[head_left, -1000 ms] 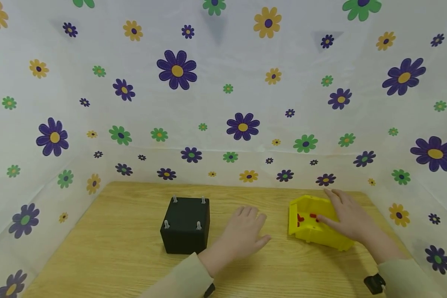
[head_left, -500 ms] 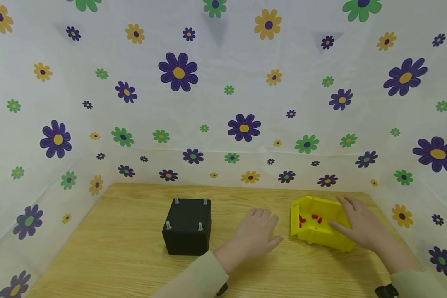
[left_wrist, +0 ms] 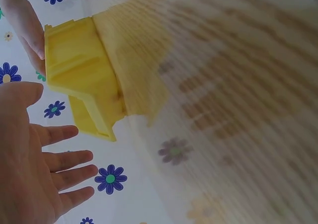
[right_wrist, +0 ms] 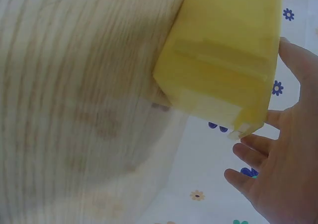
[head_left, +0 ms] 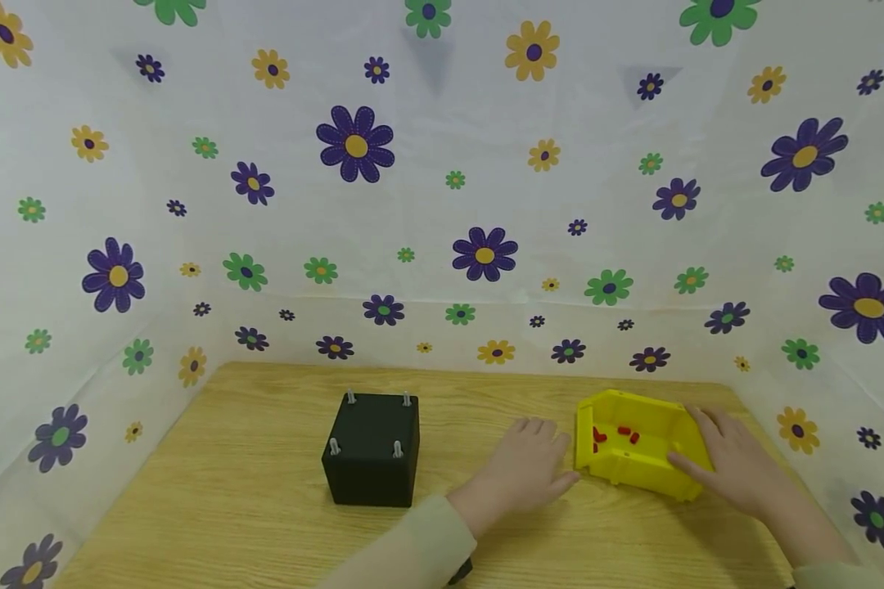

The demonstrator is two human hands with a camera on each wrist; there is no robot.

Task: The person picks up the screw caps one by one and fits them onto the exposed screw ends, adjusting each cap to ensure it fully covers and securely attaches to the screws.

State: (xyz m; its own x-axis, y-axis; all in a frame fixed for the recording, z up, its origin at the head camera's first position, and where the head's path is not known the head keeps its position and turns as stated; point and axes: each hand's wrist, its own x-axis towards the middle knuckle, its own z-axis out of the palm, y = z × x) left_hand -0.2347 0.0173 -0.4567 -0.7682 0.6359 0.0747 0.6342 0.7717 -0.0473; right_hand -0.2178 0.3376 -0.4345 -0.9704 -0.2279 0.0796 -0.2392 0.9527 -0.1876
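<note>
A yellow plastic bin (head_left: 644,473) stands on the right side of the wooden table. Several small red pieces (head_left: 624,430) lie inside it, mostly toward its left end. My right hand (head_left: 737,466) is at the bin's right end, fingers spread and loosely bent, thumb at the near rim; whether it touches the rim is hard to tell. My left hand (head_left: 523,468) hovers palm down just left of the bin, its fingers extended with nothing in them. In the left wrist view, a gap separates this left hand (left_wrist: 30,154) from the bin (left_wrist: 82,60).
Left of centre on the table (head_left: 228,466) sits a black box (head_left: 374,446) with upright clear pegs (head_left: 398,448) at its top corners. A white flower-patterned sheet (head_left: 412,213) encloses the table at the back and on both sides.
My left hand has moved right, toward the bin. The right hand has drawn back rightward from over the bin to its right end, uncovering more of the inside. The view has shifted slightly.
</note>
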